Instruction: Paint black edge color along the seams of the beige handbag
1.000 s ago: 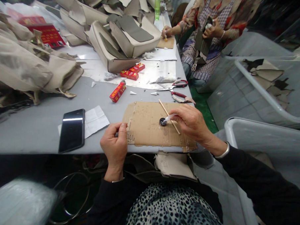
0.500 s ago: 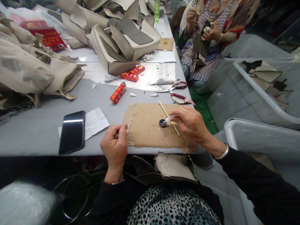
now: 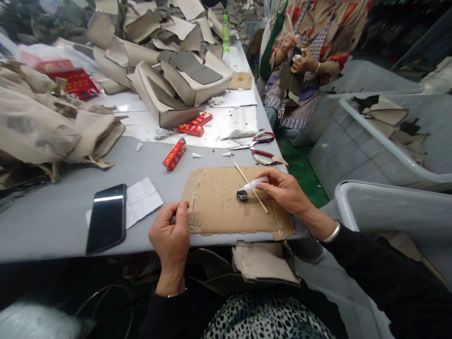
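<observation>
My right hand (image 3: 287,189) is closed around a small white tube (image 3: 256,183) with a narrow tip. The tip points down and left at a small round black cup (image 3: 242,195), which has something pale and shiny in it. That cup sits on a flat piece of cardboard (image 3: 217,209). A thin wooden stick (image 3: 260,201) lies slanted across the cardboard, under the tube. At the cardboard's left edge my left hand (image 3: 171,232) is closed, thumb against curled fingers; what it pinches, if anything, is hidden.
A phone (image 3: 106,219) lies on white paper (image 3: 144,201) at left. Beyond the cardboard are scissors (image 3: 254,141), red boxes (image 3: 174,155) and white cones (image 3: 196,155). Beige bag pieces (image 3: 181,82) pile up behind. Grey bins (image 3: 341,194) stand right; another person (image 3: 305,63) works there.
The view has tilted up, so the table sits lower in the picture. My right hand has drawn back slightly and more of the white tube shows. My left hand keeps its place by the cardboard.
</observation>
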A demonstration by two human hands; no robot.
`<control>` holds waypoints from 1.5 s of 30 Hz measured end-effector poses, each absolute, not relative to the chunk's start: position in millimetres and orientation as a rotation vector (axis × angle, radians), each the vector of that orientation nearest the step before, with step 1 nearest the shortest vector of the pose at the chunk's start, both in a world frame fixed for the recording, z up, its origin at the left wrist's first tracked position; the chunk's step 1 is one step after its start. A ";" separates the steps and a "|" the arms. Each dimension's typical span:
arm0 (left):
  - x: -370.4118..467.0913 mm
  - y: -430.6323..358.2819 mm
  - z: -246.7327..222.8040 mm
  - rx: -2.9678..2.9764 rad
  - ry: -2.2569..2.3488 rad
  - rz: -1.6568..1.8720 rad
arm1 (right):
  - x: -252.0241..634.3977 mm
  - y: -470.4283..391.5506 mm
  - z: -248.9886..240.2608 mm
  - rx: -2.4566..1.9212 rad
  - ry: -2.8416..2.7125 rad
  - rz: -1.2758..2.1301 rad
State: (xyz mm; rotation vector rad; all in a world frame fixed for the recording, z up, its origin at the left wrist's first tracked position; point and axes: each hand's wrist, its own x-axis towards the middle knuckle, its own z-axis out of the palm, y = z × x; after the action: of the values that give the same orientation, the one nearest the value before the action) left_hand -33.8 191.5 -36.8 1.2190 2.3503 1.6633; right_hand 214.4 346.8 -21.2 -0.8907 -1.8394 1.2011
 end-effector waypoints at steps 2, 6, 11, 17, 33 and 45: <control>-34.6 190.9 -36.2 1.215 2.359 1.648 | 213.8 349.6 -24.5 -0.871 -1.725 1.325; -36.6 189.6 -35.3 1.224 2.382 1.609 | 213.4 353.4 -24.3 -0.803 -1.517 1.514; -38.7 189.5 -36.0 1.215 2.401 1.577 | 220.8 359.4 -23.3 -0.840 -1.451 1.539; -38.7 190.0 -33.6 1.216 2.434 1.537 | 234.6 368.8 -26.9 -0.915 -1.344 1.376; -33.1 191.9 -35.9 1.228 2.395 1.594 | 246.5 361.5 -24.1 -0.978 -1.374 1.397; -32.4 191.2 -32.9 1.233 2.399 1.591 | 241.3 362.2 -24.8 -0.976 -1.488 1.330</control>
State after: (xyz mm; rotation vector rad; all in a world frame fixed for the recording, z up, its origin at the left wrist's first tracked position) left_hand -32.4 191.2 -32.9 1.2331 2.3988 1.5914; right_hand 241.3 362.2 -24.8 -0.9761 -1.4876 1.3300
